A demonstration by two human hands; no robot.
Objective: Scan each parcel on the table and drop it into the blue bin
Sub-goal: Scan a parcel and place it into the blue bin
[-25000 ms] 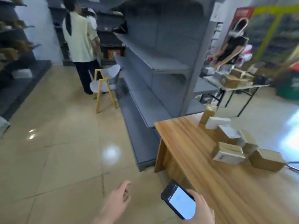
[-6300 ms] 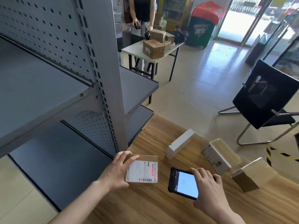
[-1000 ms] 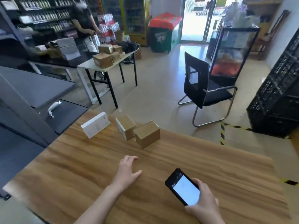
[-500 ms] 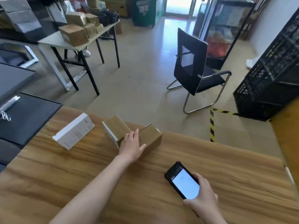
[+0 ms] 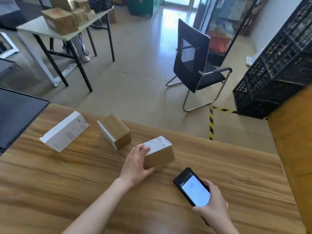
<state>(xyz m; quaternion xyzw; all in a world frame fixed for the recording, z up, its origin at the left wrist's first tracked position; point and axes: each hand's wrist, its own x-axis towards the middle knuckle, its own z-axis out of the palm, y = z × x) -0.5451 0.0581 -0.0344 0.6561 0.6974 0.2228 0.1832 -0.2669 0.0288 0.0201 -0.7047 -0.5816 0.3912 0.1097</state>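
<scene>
Three parcels lie on the wooden table. My left hand grips a small brown parcel by its left end, fingers over the top, thumb under its near edge; its white label faces up. Behind it to the left stands a second brown parcel with a white end. A long white box lies further left. My right hand holds a black handheld scanner, lit screen up, just right of the gripped parcel. The blue bin is out of sight.
A black office chair stands on the tiled floor beyond the table. Black crates are stacked at the right. A second table at the back left carries several brown boxes, with a person's legs behind it. A dark shelf adjoins the table's left.
My left hand has reached forward across the table, taken hold of the right brown parcel, drawn it nearer and turned its label up. The scanner hand has barely moved.
</scene>
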